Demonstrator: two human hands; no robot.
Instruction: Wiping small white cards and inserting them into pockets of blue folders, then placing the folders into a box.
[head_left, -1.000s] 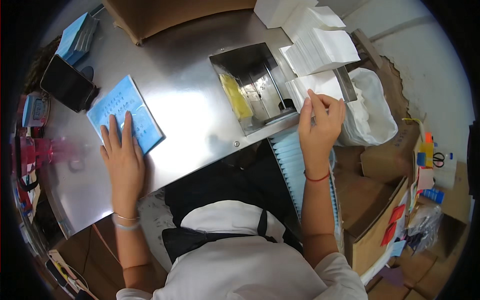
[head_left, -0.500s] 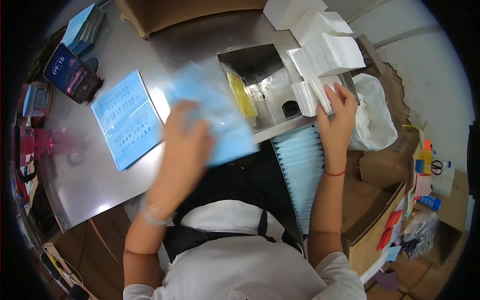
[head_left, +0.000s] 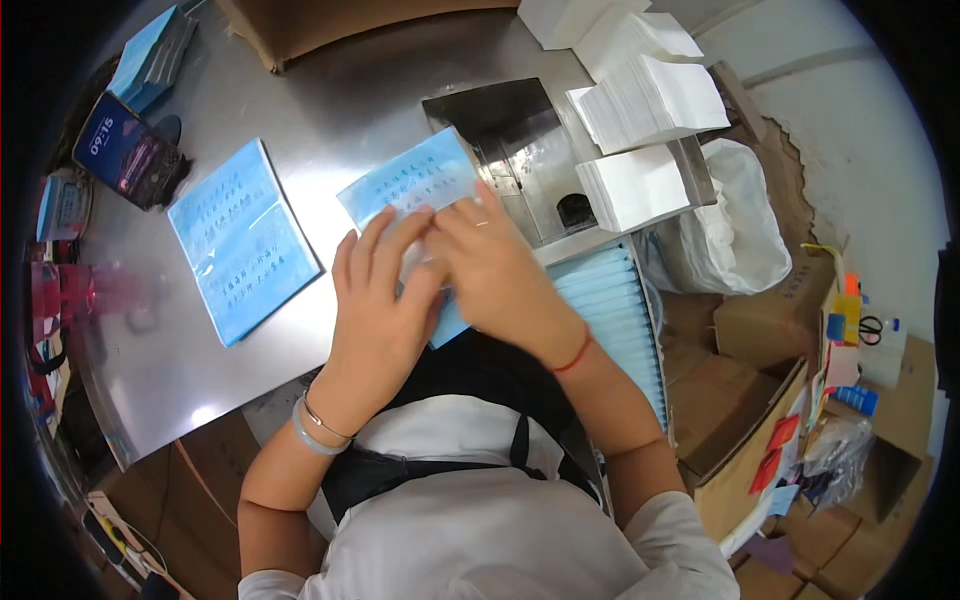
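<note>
A blue plastic packet [head_left: 405, 175] with dark printing lies at the near edge of the metal table, tilted, under both hands. My left hand [head_left: 385, 275] grips its near left part, fingers bent over it. My right hand [head_left: 490, 265] closes on its right side, fingers overlapping the left hand's fingertips. Something pale shows between the hands; what it is I cannot make out. Left of them lies a flat pile of similar blue packets [head_left: 245, 240]. To the right stand stacks of folded white paper [head_left: 635, 185]. A row of blue packets [head_left: 605, 310] fills a box below the table edge.
A dark metal-lined recess [head_left: 515, 130] sits behind the hands. A phone [head_left: 125, 150] leans on a stand at the left, near more blue packets [head_left: 150, 55]. A cardboard box [head_left: 370, 30] stands at the back. A white bag [head_left: 735, 225] and open cartons [head_left: 740, 400] are at the right.
My right hand has left the white paper stack and moved left onto the blue packet. The packet, blurred in my left hand before, is now steadier and turned. The front white stack looks changed.
</note>
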